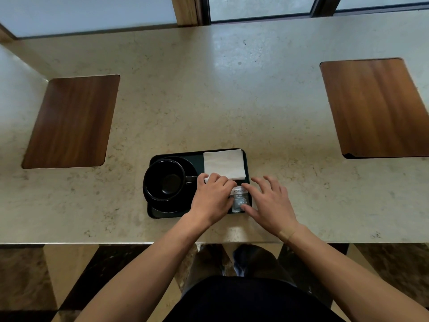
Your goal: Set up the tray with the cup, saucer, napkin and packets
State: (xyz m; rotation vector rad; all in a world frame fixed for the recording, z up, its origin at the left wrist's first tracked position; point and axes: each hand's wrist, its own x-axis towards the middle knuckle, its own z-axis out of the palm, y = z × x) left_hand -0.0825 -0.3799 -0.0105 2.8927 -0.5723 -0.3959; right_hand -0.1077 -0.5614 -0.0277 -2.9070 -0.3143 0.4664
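Sitting near the front edge of the beige stone desk [209, 101]: dark rectangular tray [153, 159]. Black cup [163, 180] stands upright on black saucer [183, 162] in the tray's left half, cup handle pointing right. White folded napkin [224, 165] lies flat in the tray's far right corner. Packets [239, 197], white and grey with print, lie in the near right corner, just in front of the napkin.

Left hand [212, 197] rests knuckles-up on the tray between cup and packets, fingers curled, fingertips at the napkin's near edge; cannot tell whether it pinches anything. Right hand [267, 201] has fingers spread and straight, index finger and thumb touching the packets, other fingers reaching past the tray's right rim over the desk.

Two wooden inlay panels sit in the desk: left panel [72, 122], right panel [376, 108], both well apart from the tray.
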